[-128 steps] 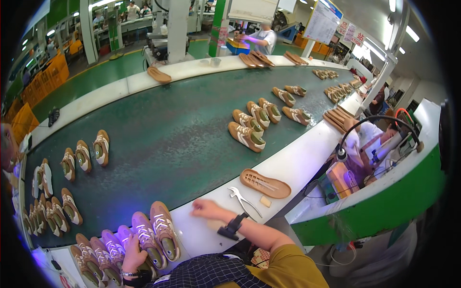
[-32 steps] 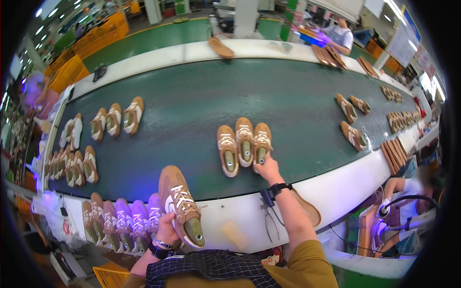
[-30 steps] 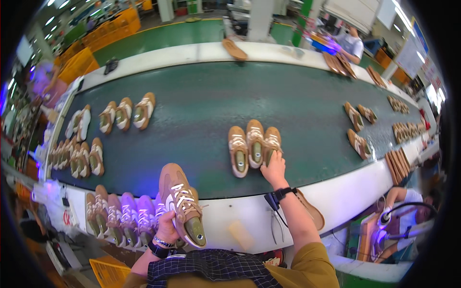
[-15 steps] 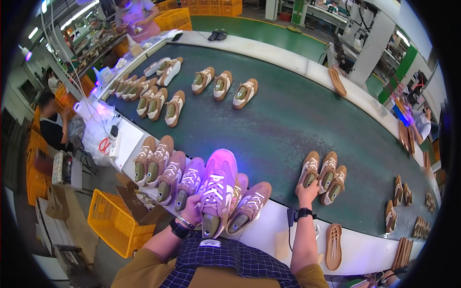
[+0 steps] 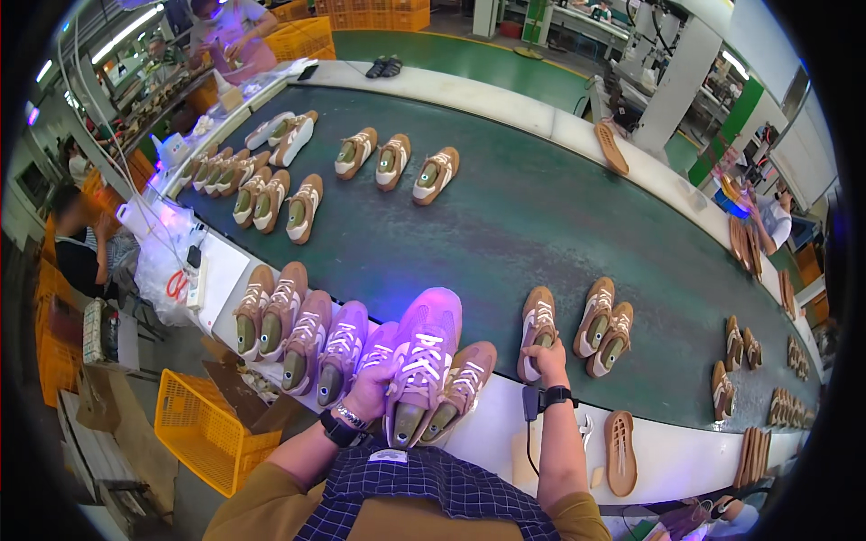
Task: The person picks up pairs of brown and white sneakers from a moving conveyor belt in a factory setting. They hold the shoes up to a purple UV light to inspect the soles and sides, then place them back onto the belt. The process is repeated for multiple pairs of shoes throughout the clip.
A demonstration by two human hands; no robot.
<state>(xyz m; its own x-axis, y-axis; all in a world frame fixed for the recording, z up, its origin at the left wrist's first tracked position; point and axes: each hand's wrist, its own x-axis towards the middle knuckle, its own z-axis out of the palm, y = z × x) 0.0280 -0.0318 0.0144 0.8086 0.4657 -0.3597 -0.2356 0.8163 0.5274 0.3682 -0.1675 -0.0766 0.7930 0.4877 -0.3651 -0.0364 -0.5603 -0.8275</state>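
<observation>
Grips a brown-and-white lace-up sneaker in the left hand, with fingers curled closed around its side, and holds it laces up, toe toward the conveyor belt, tinted violet by the light. Cannot tell whether the overlapping sneaker just to its right is in the same grasp or resting below. Reaches with the right hand over the near edge of the belt, with fingers bent and closed on the heel of a single sneaker standing upright there. Has 2 more upright sneakers just to the right of that, touching each other. Has 5 sneakers side by side at the left along the white ledge, with olive-green shoe lasts showing in their openings. Wears a black wristband at the right wrist. Has pliers, partly hidden, and a tan sole on the ledge just right of that forearm. Faces 3 upright sneakers in a line farther across the belt. Has a yellow plastic crate below the ledge at lower left.
</observation>
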